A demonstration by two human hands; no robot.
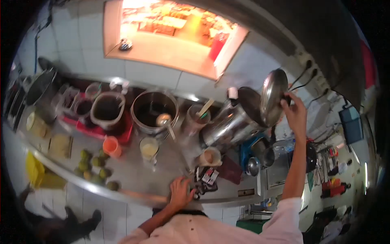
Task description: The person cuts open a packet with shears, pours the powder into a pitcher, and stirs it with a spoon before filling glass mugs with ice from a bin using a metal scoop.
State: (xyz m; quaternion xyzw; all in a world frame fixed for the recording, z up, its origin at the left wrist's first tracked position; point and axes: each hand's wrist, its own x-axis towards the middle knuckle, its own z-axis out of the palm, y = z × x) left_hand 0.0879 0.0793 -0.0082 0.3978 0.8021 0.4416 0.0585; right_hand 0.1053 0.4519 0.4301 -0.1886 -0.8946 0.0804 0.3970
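Observation:
My right hand (295, 110) pinches the knob of a round metal lid (273, 97), which is tilted on its side by the mouth of a tall steel pot (233, 126). My left hand (181, 193) lies on the front edge of the steel counter (138, 179) with its fingers spread, next to a dark strapped object with a label (209, 177). Left of the tall pot are a jug with a wooden-handled utensil (197, 120) and a wide pot of dark liquid (155, 110) with a ladle (163, 120) in it.
A glass of pale liquid (149, 148), an orange cup (111, 147), several green fruits (97, 162) and a red tray (128, 130) with containers stand on the left. A yellow bin (35, 170) is below the counter. People (337, 189) are at the far right.

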